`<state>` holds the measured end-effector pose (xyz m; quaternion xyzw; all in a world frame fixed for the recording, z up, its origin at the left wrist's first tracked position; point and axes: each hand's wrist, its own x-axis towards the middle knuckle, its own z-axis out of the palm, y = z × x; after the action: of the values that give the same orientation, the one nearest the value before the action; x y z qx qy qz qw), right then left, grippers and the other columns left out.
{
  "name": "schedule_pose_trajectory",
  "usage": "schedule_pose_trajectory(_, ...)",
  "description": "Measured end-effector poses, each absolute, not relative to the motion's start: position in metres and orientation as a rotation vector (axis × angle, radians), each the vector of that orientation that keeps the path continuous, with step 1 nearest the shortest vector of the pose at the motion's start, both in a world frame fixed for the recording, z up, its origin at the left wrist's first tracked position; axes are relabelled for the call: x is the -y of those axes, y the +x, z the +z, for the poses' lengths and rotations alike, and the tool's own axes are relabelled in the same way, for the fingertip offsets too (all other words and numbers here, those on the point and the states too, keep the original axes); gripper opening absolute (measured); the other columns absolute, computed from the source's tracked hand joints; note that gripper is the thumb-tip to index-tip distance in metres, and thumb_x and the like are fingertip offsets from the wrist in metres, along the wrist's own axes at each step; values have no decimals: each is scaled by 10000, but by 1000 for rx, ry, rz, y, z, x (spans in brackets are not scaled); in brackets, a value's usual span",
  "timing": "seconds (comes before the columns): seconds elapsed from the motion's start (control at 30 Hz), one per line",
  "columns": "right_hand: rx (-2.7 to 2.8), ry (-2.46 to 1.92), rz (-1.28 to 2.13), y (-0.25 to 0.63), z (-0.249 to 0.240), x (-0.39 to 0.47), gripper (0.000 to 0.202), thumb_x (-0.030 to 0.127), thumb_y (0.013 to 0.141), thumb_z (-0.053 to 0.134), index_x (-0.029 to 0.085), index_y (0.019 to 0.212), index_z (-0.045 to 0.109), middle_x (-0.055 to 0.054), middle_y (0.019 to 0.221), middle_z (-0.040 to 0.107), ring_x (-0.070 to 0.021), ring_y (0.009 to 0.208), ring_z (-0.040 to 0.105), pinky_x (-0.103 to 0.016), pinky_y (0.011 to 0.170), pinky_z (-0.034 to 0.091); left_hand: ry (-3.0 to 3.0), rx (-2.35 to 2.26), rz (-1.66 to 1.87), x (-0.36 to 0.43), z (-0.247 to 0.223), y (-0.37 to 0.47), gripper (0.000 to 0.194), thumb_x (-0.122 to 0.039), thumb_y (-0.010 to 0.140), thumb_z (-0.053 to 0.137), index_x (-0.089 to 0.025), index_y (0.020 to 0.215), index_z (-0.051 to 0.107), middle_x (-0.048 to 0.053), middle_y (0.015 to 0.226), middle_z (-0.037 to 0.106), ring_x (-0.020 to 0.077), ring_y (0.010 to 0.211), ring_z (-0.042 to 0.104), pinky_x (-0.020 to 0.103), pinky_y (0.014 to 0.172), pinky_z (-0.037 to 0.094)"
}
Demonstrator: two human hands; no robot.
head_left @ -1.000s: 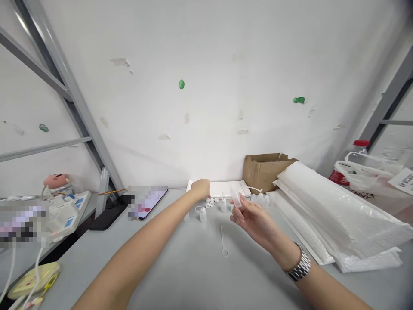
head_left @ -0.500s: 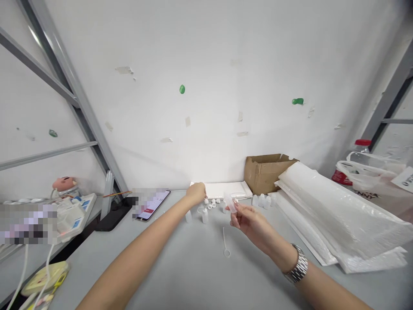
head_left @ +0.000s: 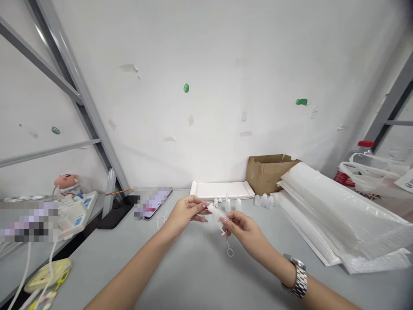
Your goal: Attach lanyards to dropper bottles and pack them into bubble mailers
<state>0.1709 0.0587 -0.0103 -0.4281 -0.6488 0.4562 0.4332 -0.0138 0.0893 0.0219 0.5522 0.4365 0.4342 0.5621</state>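
A silver-coloured metal wristwatch (head_left: 300, 279) is circling the wrist below the right hand (head_left: 245, 230). Its bracelet (head_left: 301, 285) is showing rows of small polished links (bright flecks are alternating with darker gaps), while the dial is hiding from clear view. The left hand (head_left: 185, 212) and both slender forearms are showing bare, and the right thumb is ending in a longish, glossy-looking nail (head_left: 223, 220).

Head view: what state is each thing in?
Held bottle, tilted
Left hand, fingers pinched at the bottle's tip
Right hand, gripping the bottle's body
Two bottles behind, upright
Looped strap, lying flat
Cardboard box, open-topped
Phone, screen lit
Drink bottle, red cap on
Wristwatch, worn
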Motion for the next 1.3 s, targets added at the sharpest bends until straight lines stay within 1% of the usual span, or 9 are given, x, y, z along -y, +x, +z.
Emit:
schedule_pose_trajectory(0.17,1735,-1149,856,169,-14,-53,243,421,827,509,209,718,557,1,665,587,-159,640,526,-279,635,397,1212,-978,1085,-84,13,-13,244,-354,675,686,-147,777,606,99,874,719,213,858,656,313,743,518)
schedule_pose_trajectory(0.4,1730,-1147,717,166,-23,-48,192,407,792,561,217,801,587,-28,735,593,-196,716,525,-307,683,385,1196,-1021,1199,-72,2,-4,232,-278,639,717,-173,838,660,78,939,714,204,939,627,307,858,463)
schedule_pose_trajectory(0.47,1705,-1144,799,166,-21,-48,214,424,790,557,212,799,584,-19,701,573,-184,679,517,-301,659,384,1216,-1011,1224,-70,1,-3,208,-277,645,711,-182,824,665,68,941,713,198,962,616,301,877,446)
schedule_pose_trajectory(0.6,1630,-1051,1284,164,-12,-51,321,484,814,487,190,703,559,10,598,498,-139,567,464,-272,573,372,1275,-994,1226,-70,4,-5,190,-258,642,706,-192,817,668,56,914,718,200,942,624,307,858,456)
schedule_pose_trajectory(0.67,1617,-1030,1401,164,-9,-52,357,502,813,473,183,674,551,12,587,485,-130,550,445,-268,560,364,1313,-1013,1235,-69,6,-5,176,-232,636,703,-190,803,671,54,890,723,202,900,637,310,835,469)
schedule_pose_trajectory(0.73,1646,-1084,1300,165,-10,-51,335,497,810,484,186,714,567,7,607,497,-137,560,447,-271,560,357,1317,-1042,1253,-67,8,-4,164,-217,631,701,-189,790,671,53,880,725,207,892,641,311,831,473)
schedule_pose_trajectory(0.9,1738,-1124,758,167,-15,-45,201,402,822,509,211,821,575,-32,744,564,-186,684,496,-303,644,366,1222,-1073,1278,-64,4,1,232,-266,618,723,-191,830,663,61,910,722,217,950,627,317,872,456)
schedule_pose_trajectory(1.1,1780,-1182,909,168,-13,-45,237,412,847,467,209,823,587,-20,697,561,-175,630,495,-288,574,374,1265,-1045,1285,-65,2,-1,222,-245,620,716,-192,831,671,56,890,724,205,907,638,306,843,469)
schedule_pose_trajectory(1.3,1848,-1041,498,170,-18,-44,171,328,840,505,213,931,593,-49,748,558,-195,696,485,-330,666,384,1213,-1073,1318,-62,1,3,239,-270,625,716,-187,845,672,64,922,718,218,943,627,315,852,468)
